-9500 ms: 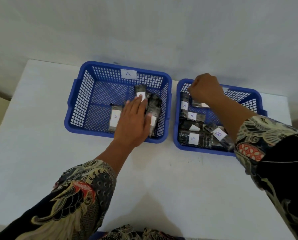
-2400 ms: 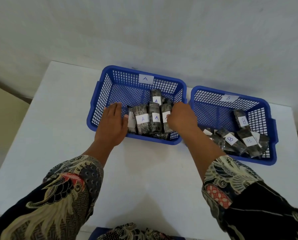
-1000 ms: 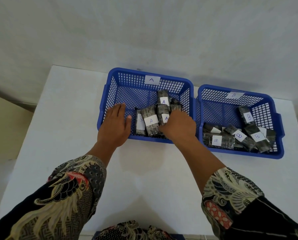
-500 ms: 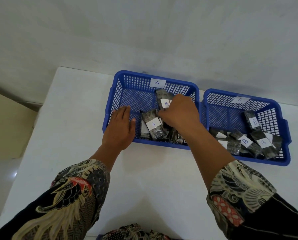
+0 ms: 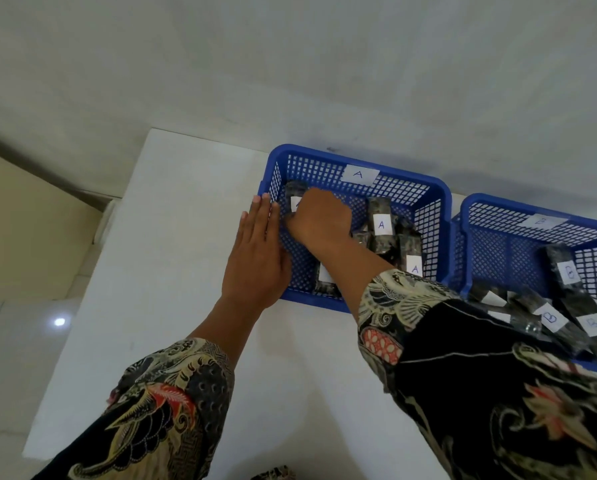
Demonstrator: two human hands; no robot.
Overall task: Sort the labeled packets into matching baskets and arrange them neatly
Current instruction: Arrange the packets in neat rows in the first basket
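Now, nearest to me, both patterned sleeves fill the bottom of the view over the white table (image 5: 172, 278), the right sleeve (image 5: 463, 358) crossing from five o'clock toward the centre. My left hand (image 5: 255, 258) lies flat with fingers straight and together, pressed against the outside of the left wall of the basket marked A (image 5: 411, 188); half a second ago it rested on the near rim with its fingers over the edge, so it has slid round to the nine o'clock side. My right hand (image 5: 319, 220) has crossed the basket too: before, it was over the clump of packets at the middle, and now it sits closed at the far left corner, fingers curled on a dark packet (image 5: 294, 197) whose white label is partly hidden, so I cannot read its letter. That packet stands against the left wall, at about ten o'clock within the basket.

To the three o'clock side of my right hand, the other A packets (image 5: 380, 223) remain in a loose bunch, one more (image 5: 325, 282) lying by the near rim under my forearm. Farther toward three o'clock, just beside the first, the basket marked B (image 5: 498, 209) holds the B packets (image 5: 567, 271), heaped along its near side much as before. At the far wall of the first basket, twelve o'clock, the A label (image 5: 358, 174) is plain. The camera has swung left since the last frame, pushing both baskets rightward.
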